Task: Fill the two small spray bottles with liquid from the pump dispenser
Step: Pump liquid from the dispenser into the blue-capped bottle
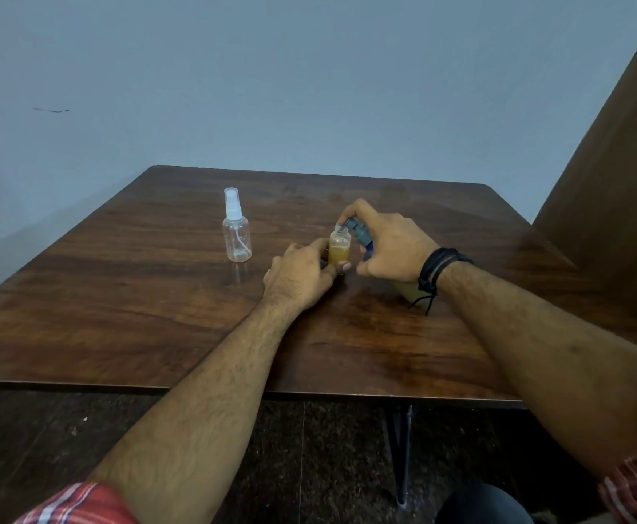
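Observation:
A small clear spray bottle point(339, 248) without its cap stands on the table, about half full of amber liquid. My left hand point(302, 276) pinches its base. My right hand point(389, 245) grips the pump dispenser point(362, 234), tilted so its grey-blue nozzle sits right at the open neck; a finger lies on the pump head. The dispenser's yellowish body shows below my wrist. A second clear spray bottle point(237, 232), capped with its white sprayer, stands upright to the left and looks nearly empty.
The dark wooden table point(120, 315) stands against a pale blue wall. A brown wooden panel point(619, 183) rises at the right. The removed spray cap is not visible.

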